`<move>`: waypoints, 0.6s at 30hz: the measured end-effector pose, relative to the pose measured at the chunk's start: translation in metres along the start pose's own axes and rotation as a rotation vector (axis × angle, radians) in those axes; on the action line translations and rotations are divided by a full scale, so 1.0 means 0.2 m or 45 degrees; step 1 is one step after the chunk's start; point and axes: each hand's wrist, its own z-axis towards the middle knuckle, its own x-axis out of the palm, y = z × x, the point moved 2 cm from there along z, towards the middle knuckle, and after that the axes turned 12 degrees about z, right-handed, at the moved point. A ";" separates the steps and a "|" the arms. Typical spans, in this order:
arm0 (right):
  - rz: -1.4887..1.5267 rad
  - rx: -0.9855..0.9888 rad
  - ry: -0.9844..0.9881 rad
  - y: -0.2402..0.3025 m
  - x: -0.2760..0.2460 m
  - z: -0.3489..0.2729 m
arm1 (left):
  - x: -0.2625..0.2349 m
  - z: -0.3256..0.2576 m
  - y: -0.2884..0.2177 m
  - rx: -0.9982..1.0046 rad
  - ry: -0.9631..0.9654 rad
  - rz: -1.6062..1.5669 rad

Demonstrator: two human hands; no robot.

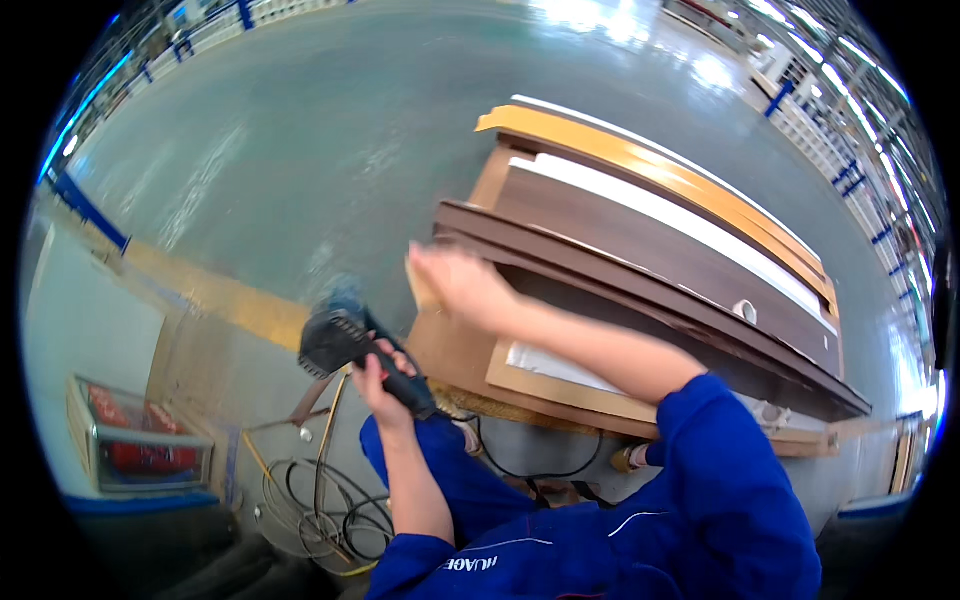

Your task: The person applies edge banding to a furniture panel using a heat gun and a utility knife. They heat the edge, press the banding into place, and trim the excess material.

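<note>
A wide factory hall with a glossy grey-green floor (pixel 300 130) stretches away, edged by a yellow painted line and blue railings at the far rim. In the middle stands a stack of wooden door panels (pixel 650 260), dark brown ones laid flat with a lighter orange-toned panel on the far side and a white strip along one board; a round hole shows near the stack's right end.

A person in blue work clothes leans over the stack's near left corner. The left hand (pixel 385 378) is wrapped tight around the handle of a black power tool (pixel 345 345), held just off the stack's left edge, its head tilted up and away from the wood. Its cord trails down toward coiled cables (pixel 320 510) on the floor. The right hand (pixel 455 285) is motion-blurred at the stack's left corner, seemingly pinching a small tan piece; whether it grips firmly cannot be told.

Judging from this, the work on that corner seems under way, with the tool lifted clear and the long edges beyond untouched by either hand. A red crate (pixel 140 445) sits on the floor at left.
</note>
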 end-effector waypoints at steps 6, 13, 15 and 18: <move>0.328 0.993 0.991 0.12 0.27 -1.24 | -0.05 0.02 0.00 -0.035 -0.005 -0.006; -0.341 0.922 0.519 -0.27 0.13 -1.66 | -0.02 0.01 -0.01 -0.026 -0.054 0.225; -0.465 0.885 0.423 -0.38 0.21 -1.81 | 0.03 0.00 0.02 -0.042 -0.018 0.257; -0.680 0.875 0.388 -0.39 0.28 -1.92 | 0.09 0.00 0.05 -0.067 -0.052 0.283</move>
